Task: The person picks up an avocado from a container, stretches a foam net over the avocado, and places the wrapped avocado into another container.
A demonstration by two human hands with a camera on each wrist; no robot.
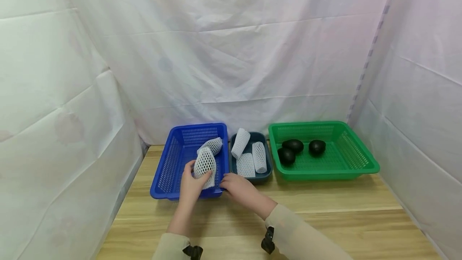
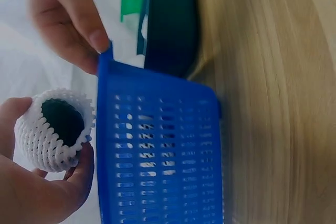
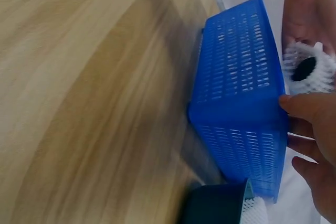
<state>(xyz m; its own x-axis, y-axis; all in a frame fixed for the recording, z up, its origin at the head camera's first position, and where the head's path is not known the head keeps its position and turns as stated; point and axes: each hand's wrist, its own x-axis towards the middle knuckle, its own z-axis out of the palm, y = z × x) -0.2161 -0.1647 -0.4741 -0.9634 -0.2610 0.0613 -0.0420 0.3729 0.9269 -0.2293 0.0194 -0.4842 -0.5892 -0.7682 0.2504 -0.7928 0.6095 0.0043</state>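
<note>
My left hand (image 1: 194, 181) grips an avocado in a white foam net (image 1: 205, 167) over the front of the blue basket (image 1: 164, 163). In the left wrist view, the dark end of the avocado (image 2: 62, 121) shows through the net's open mouth. My right hand (image 1: 241, 187) pinches the basket's rim at its near right corner, thumb outside, as the right wrist view shows. Behind the held avocado, another netted piece (image 1: 212, 146) lies inside the blue basket; the net hides most of its content.
Right of the blue basket stands a small dark teal bin (image 1: 265, 176) with foam nets (image 1: 259, 157) in it. Farther right, a green basket (image 1: 339, 163) holds three dark avocados (image 1: 293, 145). White cloth (image 1: 231, 71) hangs behind the wooden table (image 1: 306, 222).
</note>
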